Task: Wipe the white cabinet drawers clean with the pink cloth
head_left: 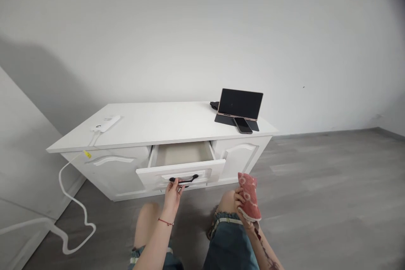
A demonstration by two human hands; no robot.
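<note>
Two hands busy: left hand (173, 194) fingers hooked the drawer (181, 171) handle (184, 179); right hand (239, 203) clenched a cloth (249, 196). Pulled too far, drawer prob. drops onto knees.

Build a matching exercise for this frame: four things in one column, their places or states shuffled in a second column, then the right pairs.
Things:
1. drawer
2. red cloth
3. phone
4. white cable

Places or states:
A. trails off the cabinet's left end to the floor
B. pulled open, left hand on its black handle
C. lies flat before the propped tablet
D. held in the right hand

Pairs: 1-B, 2-D, 3-C, 4-A
</note>
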